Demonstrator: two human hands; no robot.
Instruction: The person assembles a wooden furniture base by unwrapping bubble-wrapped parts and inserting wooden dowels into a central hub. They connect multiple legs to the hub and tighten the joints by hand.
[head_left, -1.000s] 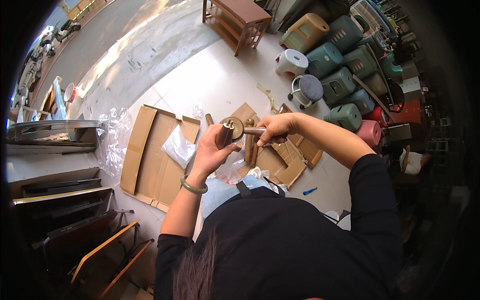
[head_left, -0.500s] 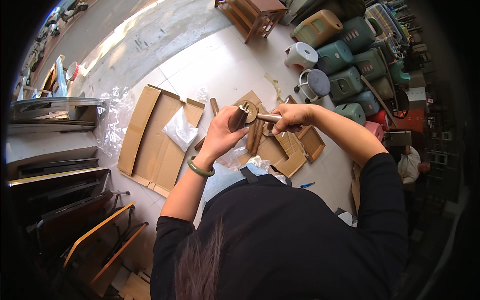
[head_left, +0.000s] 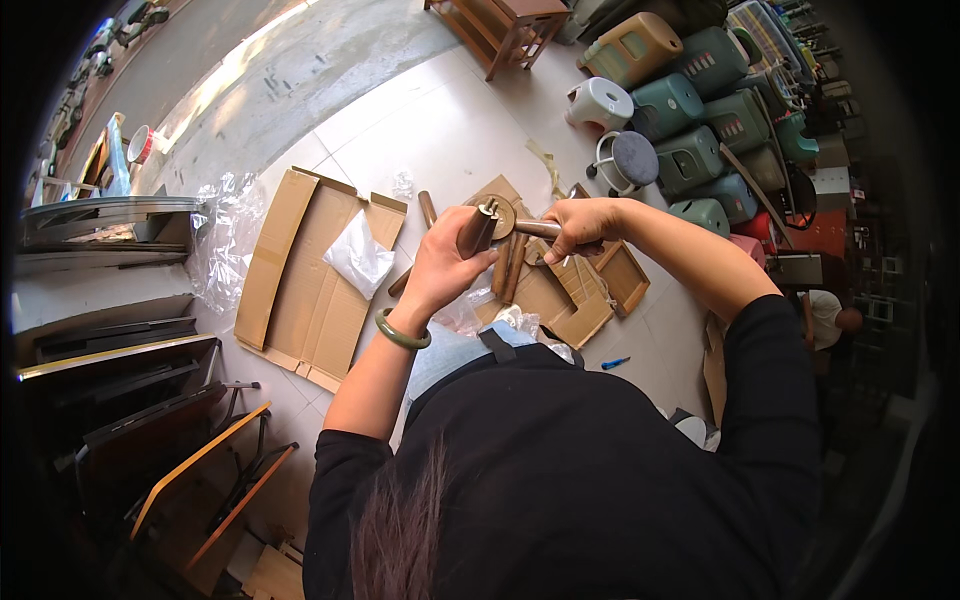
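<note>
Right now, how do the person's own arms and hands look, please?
The left sleeve and right sleeve are black, ending near the elbows. A rounded green bangle circles the left wrist. The left hand and right hand wear no gloves.

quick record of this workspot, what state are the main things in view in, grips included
Left grip: closed around wooden post
Right grip: closed around wooden rod
Left cardboard: opened out on the floor
White bag: lying on that cardboard
Blue tool: on the floor, open or shut unclear
Wheeled stool: upright
White stool: upright
</note>
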